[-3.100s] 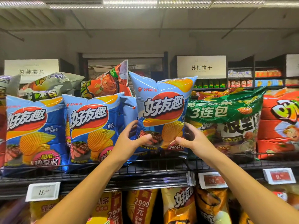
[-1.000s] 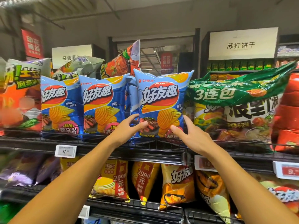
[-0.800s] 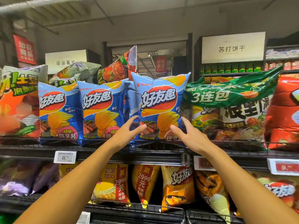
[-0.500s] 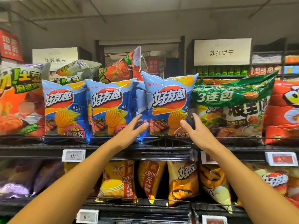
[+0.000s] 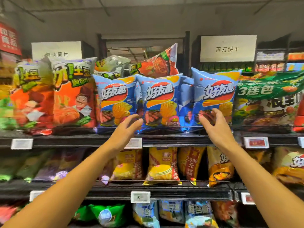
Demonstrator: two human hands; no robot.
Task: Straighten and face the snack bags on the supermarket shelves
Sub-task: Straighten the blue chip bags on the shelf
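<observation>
Blue chip bags on the top shelf — both hands loose, holding nothing.

Your left hand [image 5: 127,127] and right hand [image 5: 213,122] hover, fingers apart, before the middle bag [image 5: 158,99] and right bag [image 5: 215,96]; they look light, puffy, crushable — pinch the lower corners gently.

Dark wire shelves [image 5: 172,142] ran across the aisle. Behind them stood a grey wall [image 5: 148,20] and a white sign [image 5: 227,48]. The light was dim.

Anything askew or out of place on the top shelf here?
Yes. An orange noodle-print bag sits tilted on top, behind the blue chip bags, not faced in a row. Another blue bag is turned sideways between two front-facing ones.
</observation>
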